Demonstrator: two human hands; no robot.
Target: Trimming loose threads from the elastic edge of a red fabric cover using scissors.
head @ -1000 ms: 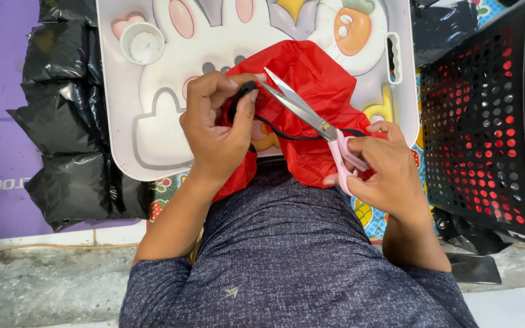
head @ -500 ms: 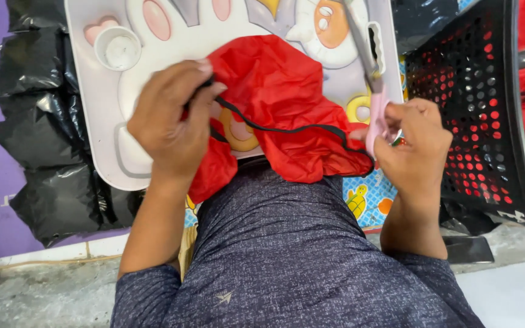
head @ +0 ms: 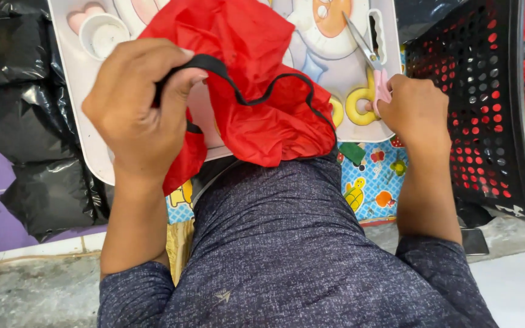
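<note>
At centre frame the left hand (head: 138, 115) is closed around the black drawstring (head: 247, 91) of a red fabric bag (head: 256, 67) lying over the white tray (head: 83, 97). At upper right, the right hand (head: 414, 109) grips pink-handled scissors (head: 369, 61).

The red cloth (head: 256, 91) bunched just beside the left hand's (head: 138, 112) fingers looks thin and papery, crinkled, with a faint sheen. The black strap (head: 238, 91) pinched under those fingers is matt, smooth woven band. The scissors (head: 369, 64) under the right hand's (head: 414, 112) fingers have 2 bright, polished metal blades and glossy pink plastic handles. Beyond the fingertips, the white tray (head: 86, 91) is smooth moulded plastic with printed colour shapes. The black basket (head: 475, 103), past the right knuckles, is hard perforated plastic, slightly shiny. The black bags (head: 31, 133), outside the left knuckles, are glossy, wrinkled film. The sleeves are mottled matt knit.
</note>
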